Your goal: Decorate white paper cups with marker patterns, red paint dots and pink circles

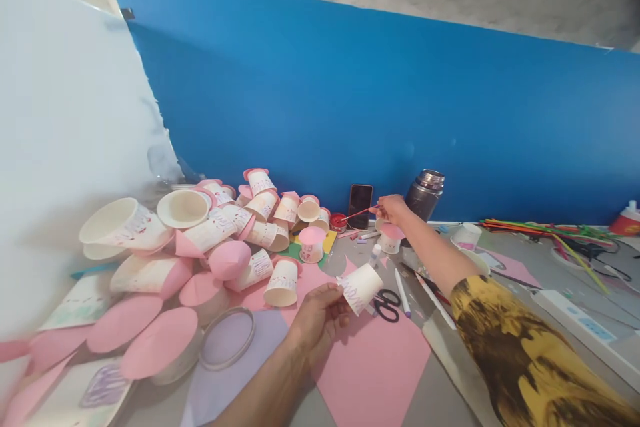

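Observation:
My left hand [320, 317] is closed on a small white paper cup [361, 287] with purple marks, held on its side above a pink paper sheet [373, 363]. My right hand [393, 209] reaches far across the desk and pinches a thin red stick [356, 214]. The stick's tip dips into a small red pot [339, 220] beside a dark phone [360, 205]. My right sleeve is yellow with black marks.
A heap of decorated paper cups with pink paper cones [225, 240] fills the left. Scissors [386, 304], pens, a steel flask [424, 195], a glue bottle [375, 254], a clear round lid [227, 338] and coloured sticks [545, 230] lie about. A blue board [375, 113] backs the desk.

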{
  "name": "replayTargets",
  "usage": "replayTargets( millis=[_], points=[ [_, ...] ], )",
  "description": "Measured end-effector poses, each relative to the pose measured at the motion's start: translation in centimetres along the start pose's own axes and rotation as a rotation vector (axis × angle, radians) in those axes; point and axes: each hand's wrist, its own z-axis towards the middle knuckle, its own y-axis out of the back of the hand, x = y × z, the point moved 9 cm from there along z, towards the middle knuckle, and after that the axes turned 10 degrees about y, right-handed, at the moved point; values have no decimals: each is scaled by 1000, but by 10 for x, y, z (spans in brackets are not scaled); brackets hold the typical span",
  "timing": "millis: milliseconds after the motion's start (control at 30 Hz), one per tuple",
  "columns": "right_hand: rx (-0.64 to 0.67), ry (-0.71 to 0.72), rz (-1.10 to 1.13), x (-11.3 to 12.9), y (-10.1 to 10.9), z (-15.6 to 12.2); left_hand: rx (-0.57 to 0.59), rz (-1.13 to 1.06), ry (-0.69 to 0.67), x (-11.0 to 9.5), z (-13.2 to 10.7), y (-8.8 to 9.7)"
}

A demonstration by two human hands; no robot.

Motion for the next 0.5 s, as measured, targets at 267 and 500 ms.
replayTargets(
  millis=[267, 500],
  points=[
    [-51, 118, 40, -4, -13, 8, -31, -2, -11, -5, -2, 3],
    [162, 321, -146, 18, -39, -1, -32, 31, -4, -2, 1, 6]
  ],
)
